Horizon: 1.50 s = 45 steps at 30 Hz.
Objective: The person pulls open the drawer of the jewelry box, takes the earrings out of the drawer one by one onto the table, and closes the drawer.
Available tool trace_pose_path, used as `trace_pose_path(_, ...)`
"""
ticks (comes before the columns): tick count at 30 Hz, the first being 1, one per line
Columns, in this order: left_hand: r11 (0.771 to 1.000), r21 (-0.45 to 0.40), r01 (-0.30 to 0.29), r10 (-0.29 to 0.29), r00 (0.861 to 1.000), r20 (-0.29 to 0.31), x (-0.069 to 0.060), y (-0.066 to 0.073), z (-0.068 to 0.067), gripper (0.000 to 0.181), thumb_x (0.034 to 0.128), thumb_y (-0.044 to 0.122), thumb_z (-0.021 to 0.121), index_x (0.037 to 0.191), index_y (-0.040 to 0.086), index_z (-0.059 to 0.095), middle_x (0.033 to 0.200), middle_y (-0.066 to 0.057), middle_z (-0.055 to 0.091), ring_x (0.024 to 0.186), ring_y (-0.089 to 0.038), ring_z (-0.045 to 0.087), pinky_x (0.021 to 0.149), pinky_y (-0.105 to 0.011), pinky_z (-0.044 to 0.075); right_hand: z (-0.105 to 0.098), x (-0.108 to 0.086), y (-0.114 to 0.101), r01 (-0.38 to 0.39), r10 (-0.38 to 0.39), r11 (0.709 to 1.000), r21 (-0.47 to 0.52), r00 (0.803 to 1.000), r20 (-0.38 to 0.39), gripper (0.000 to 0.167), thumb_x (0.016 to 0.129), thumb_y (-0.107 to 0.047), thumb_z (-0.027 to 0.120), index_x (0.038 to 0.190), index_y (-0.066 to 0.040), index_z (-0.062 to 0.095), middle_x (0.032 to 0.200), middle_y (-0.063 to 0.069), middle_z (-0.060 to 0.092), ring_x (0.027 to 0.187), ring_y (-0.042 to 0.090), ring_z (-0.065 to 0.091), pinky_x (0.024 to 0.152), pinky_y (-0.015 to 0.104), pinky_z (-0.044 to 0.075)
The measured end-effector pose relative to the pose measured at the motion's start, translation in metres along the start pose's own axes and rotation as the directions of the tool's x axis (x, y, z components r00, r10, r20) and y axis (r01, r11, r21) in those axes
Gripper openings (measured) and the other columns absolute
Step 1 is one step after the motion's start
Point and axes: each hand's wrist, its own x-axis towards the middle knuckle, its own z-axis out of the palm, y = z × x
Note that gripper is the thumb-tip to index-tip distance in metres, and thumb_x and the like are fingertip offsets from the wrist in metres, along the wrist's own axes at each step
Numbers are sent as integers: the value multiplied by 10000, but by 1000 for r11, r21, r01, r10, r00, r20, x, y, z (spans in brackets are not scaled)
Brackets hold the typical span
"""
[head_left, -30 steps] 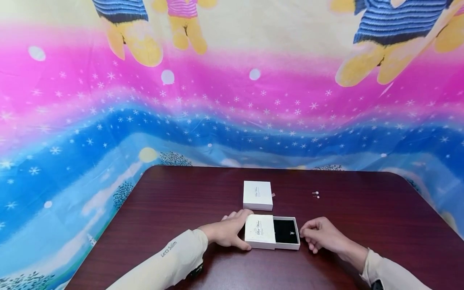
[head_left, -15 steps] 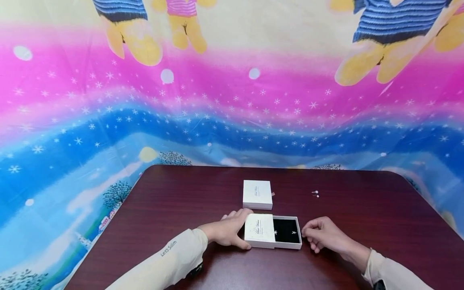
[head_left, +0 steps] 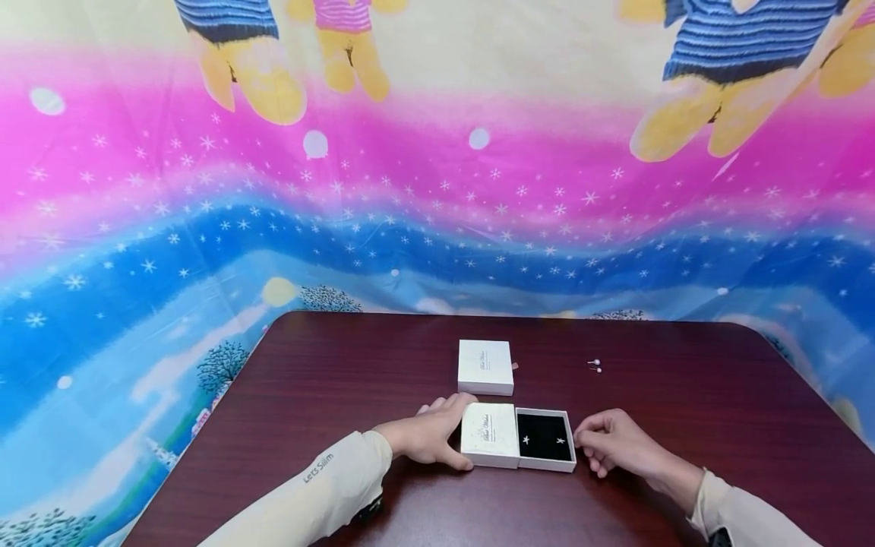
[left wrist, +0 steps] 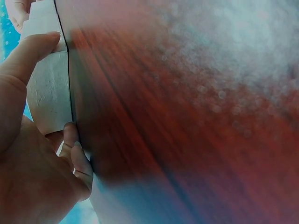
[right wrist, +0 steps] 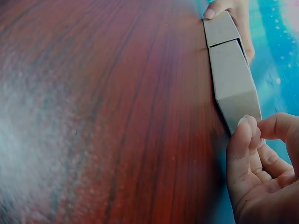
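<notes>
A white cardboard jewelry box has its printed sleeve [head_left: 489, 434] on the left, with the drawer [head_left: 547, 466] slid out to the right. Two small silver star earrings [head_left: 560, 441] sit on the drawer's black pad [head_left: 543, 427]. My left hand [head_left: 431, 438] holds the sleeve at its left end, thumb at the front side and fingers towards the back. At the drawer's right end, my right hand [head_left: 618, 443] pinches with thumb and curled forefinger; the pinched bit, apparently a pull tab, is hidden. In the right wrist view these fingertips [right wrist: 244, 122] meet the drawer's end.
Behind the open box stands a second white box [head_left: 484, 367], closed, with a small pink tab [head_left: 515, 367] at its right. Two pearl-ended stud earrings [head_left: 595, 365] lie further right on the dark red table [head_left: 342, 365]. A printed cloth [head_left: 437, 190] hangs behind.
The drawer has slid further right out of the sleeve, along with my right hand. The second star earring has come fully into view. My left hand and the sleeve have stayed put.
</notes>
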Motion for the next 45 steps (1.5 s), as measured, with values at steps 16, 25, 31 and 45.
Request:
trace_pose_path(16, 1000, 8, 8, -8, 1000, 11, 1, -2, 1, 861, 777, 387, 842, 1440, 186, 331, 1340, 29, 501, 1106, -105, 420, 897, -255, 313, -4, -1, 0, -20, 20, 999, -27, 1000, -4, 238, 931, -70, 557, 1017, 119, 672, 669, -15, 570, 542, 70, 590, 540, 265, 543)
trace_pose_path(25, 1000, 4, -3, 3, 1000, 5, -1, 0, 1, 863, 770, 382, 843, 1436, 176, 335, 1341, 12, 506, 1104, -117, 425, 889, -258, 317, -5, -2, 2, -22, 22, 1000, -21, 1000, 0, 239, 940, -72, 557, 1018, 125, 665, 669, -19, 570, 550, 68, 589, 547, 268, 547)
trace_pose_path(31, 1000, -2, -7, 7, 1000, 5, -1, 0, 1, 870, 767, 381, 843, 1438, 169, 332, 1345, 1, 506, 1113, -128, 427, 888, -263, 315, -5, -1, 4, -18, 18, 999, -33, 1000, -4, 239, 948, -78, 552, 1024, 118, 666, 667, -19, 560, 554, 72, 591, 549, 277, 550)
trace_pose_path(45, 1000, -5, 2, -2, 1000, -1, 0, 1, 1, 851, 758, 367, 852, 1417, 185, 346, 1311, 20, 514, 1091, -121, 425, 880, -260, 309, -9, -2, 6, -28, 27, 999, -42, 999, -22, 278, 972, -96, 535, 1086, 123, 662, 737, 2, 561, 572, 74, 593, 563, 284, 558)
